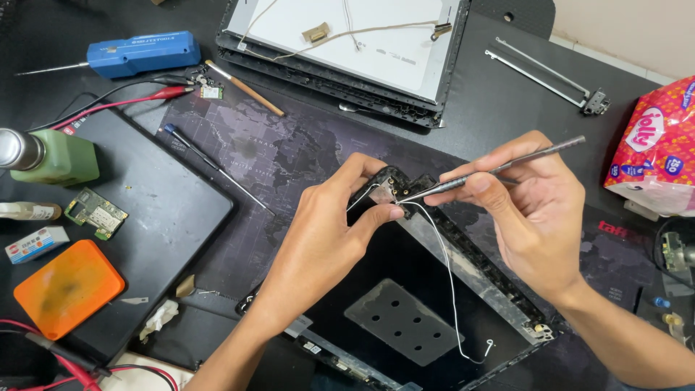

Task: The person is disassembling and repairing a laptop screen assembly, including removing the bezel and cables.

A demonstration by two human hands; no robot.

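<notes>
Nearest the camera, the black laptop lid cover (405,289) lies at the bench's near edge. Left hand (329,232) pinches its upper corner closed, steadying it. Right hand (532,210) grips the metal tweezers (499,168) pen-style, tips at that corner beside the white antenna wire (450,289).
</notes>
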